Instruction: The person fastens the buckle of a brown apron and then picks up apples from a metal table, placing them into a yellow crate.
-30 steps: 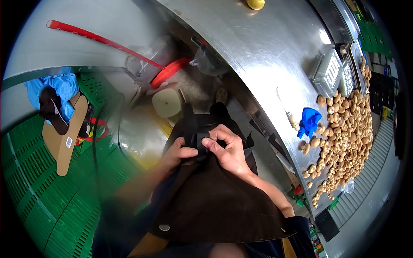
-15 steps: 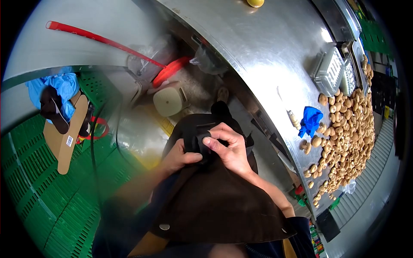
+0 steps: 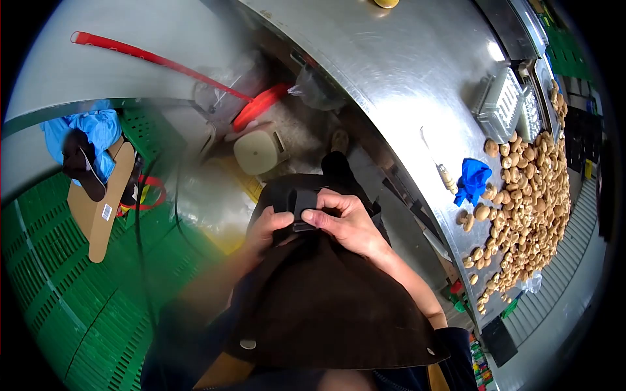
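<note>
Both my hands hold a black strap (image 3: pixel 302 203) just above the brown cloth. My left hand (image 3: pixel 269 228) pinches its left side, thumb pointing inward. My right hand (image 3: pixel 347 220) grips the other side, with the thumb pressed on the front near a dark bar that looks like a buckle. The strap stands up in a loop between the two thumbs. A dark brown cloth piece (image 3: pixel 326 306) with metal snaps at its lower corners lies over my lap, below the hands. Some of my fingers are hidden behind the strap.
To the right, a steel table (image 3: pixel 391 85) bears many mushrooms (image 3: pixel 531 208), a knife (image 3: pixel 446 176), a blue cloth or glove (image 3: pixel 472 181) and clear plastic boxes (image 3: pixel 501 107). On the left are green crates (image 3: pixel 72 306), cardboard (image 3: pixel 98 208), a red-handled tool (image 3: pixel 156 60) and a pale stool (image 3: pixel 258 151).
The strap has turned and risen into an upright loop, with the dark bar showing below it. My left hand has shifted slightly up and left; both hands keep their hold.
</note>
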Demonstrator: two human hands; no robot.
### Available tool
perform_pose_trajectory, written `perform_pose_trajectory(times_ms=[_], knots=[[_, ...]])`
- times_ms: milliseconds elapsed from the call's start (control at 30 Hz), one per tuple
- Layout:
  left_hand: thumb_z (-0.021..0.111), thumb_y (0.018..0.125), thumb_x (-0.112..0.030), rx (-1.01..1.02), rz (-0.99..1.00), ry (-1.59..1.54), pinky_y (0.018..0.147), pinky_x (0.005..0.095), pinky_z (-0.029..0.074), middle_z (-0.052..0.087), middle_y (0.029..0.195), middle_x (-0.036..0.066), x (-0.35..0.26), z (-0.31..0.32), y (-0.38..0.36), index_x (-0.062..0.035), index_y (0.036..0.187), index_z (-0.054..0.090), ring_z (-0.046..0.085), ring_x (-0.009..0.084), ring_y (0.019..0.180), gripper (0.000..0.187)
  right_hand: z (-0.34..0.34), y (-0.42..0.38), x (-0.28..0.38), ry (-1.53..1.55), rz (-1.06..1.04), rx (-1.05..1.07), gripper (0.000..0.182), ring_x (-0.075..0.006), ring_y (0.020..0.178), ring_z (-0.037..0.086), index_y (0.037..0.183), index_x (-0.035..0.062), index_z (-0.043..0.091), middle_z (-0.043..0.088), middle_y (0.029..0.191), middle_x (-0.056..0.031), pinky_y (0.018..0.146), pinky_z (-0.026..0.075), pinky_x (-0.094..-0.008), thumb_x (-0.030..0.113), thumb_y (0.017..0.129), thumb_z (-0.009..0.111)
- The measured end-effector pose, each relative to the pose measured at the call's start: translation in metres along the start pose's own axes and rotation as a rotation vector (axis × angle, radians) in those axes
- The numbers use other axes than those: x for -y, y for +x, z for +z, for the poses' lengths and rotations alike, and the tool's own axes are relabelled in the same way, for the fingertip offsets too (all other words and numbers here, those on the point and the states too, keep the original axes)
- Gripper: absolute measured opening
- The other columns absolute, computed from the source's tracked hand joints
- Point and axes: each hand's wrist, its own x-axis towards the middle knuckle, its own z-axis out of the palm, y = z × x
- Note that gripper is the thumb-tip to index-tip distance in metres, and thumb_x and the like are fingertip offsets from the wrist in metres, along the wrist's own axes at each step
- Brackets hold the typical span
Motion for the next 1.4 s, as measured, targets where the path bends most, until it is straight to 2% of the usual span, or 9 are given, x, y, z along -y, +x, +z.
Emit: perform_pose_trajectory(times_ms=[200,367,500,600,700,833,1267,1367,1400], knots=[[0.068,0.082,-0.029,0.013,-0.095,-0.02,0.065,0.0219,0.043,0.065,0.087,-0.001,-0.004,0.002,-0.001,-0.0067,0.11,0.064,0.058,0.0068,0.073,0.036,0.007,-0.001,-0.009,0.065,-0.141,-0.175,0.029,-0.008,0.071,0.044,0.069,0.0022,0.053,0.046,0.075,0.0019,0.065,0.037,-0.0243,0.014,0.084,0.075],[0.066,0.086,-0.031,0.051,-0.125,-0.058,0.083,0.0283,0.048,0.067,0.102,0.003,-0.005,0.004,-0.002,-0.0052,0.115,0.063,0.063,0.0113,0.092,0.039,0.007,-0.001,-0.011,0.135,-0.003,-0.174,0.026,-0.0075,0.07,0.047,0.071,0.0008,0.055,0.052,0.079,0.0007,0.063,0.039,-0.0246,0.012,0.085,0.074],[0.05,0.097,-0.039,0.032,-0.092,-0.149,0.081,0.0288,0.049,0.066,0.1,0.005,0.005,-0.003,0.0,-0.0033,0.115,0.061,0.063,0.0128,0.089,0.041,0.011,0.002,-0.011,0.062,-0.043,-0.22,0.022,-0.0091,0.076,0.059,0.09,0.0005,0.059,0.057,0.08,-0.0022,0.062,0.046,-0.0261,0.014,0.085,0.075],[0.035,0.103,-0.046,-0.008,-0.049,-0.32,0.079,0.0284,0.05,0.066,0.096,0.006,0.013,-0.001,0.005,-0.0024,0.114,0.06,0.063,0.0149,0.087,0.051,0.009,-0.008,-0.002,-0.262,-0.189,-0.338,0.039,-0.0157,0.084,0.066,0.108,0.0046,0.056,0.06,0.09,-0.0062,0.064,0.052,-0.0306,0.018,0.08,0.078],[0.034,0.103,-0.047,0.095,-0.014,-0.319,0.078,0.0278,0.05,0.066,0.096,0.006,0.014,-0.009,0.008,-0.0029,0.115,0.059,0.063,0.0149,0.086,0.052,0.012,-0.012,-0.002,-0.67,-0.434,-0.229,0.055,-0.0218,0.083,0.067,0.117,0.0086,0.051,0.057,0.105,-0.0087,0.067,0.054,-0.0339,0.02,0.074,0.082],[0.031,0.103,-0.049,0.049,0.015,-0.198,0.079,0.0285,0.051,0.066,0.095,0.006,0.019,-0.009,0.009,-0.0033,0.115,0.059,0.064,0.0154,0.089,0.055,0.018,-0.012,0.009,-0.729,-0.263,-0.137,0.062,-0.0218,0.084,0.067,0.119,0.0105,0.049,0.053,0.113,-0.0084,0.069,0.056,-0.0365,0.023,0.07,0.084],[0.039,0.103,-0.042,0.135,0.078,-0.237,0.087,0.0288,0.048,0.067,0.101,0.005,0.024,-0.013,0.011,-0.002,0.111,0.063,0.063,0.0141,0.094,0.048,0.016,-0.018,0.004,-0.906,-0.575,-0.232,0.05,-0.0195,0.074,0.068,0.12,0.0021,0.059,0.063,0.113,-0.0097,0.065,0.057,-0.0318,0.02,0.076,0.076],[0.044,0.102,-0.039,-0.184,-0.029,-0.283,0.087,0.0284,0.048,0.068,0.102,0.004,0.024,-0.003,0.007,-0.0039,0.108,0.065,0.063,0.0123,0.093,0.042,0.011,-0.014,-0.008,-1.012,-0.695,-0.309,0.045,-0.0249,0.077,0.069,0.118,0.0013,0.06,0.066,0.104,-0.0122,0.066,0.057,-0.0338,0.022,0.08,0.074],[0.046,0.101,-0.038,-0.125,-0.028,-0.254,0.087,0.028,0.047,0.068,0.101,0.003,0.019,0.0,0.003,-0.0047,0.106,0.066,0.062,0.0113,0.094,0.039,0.007,-0.014,-0.012,-0.927,-0.619,-0.283,0.046,-0.0265,0.078,0.068,0.118,0.0015,0.06,0.066,0.103,-0.0128,0.066,0.057,-0.0345,0.024,0.08,0.074]])
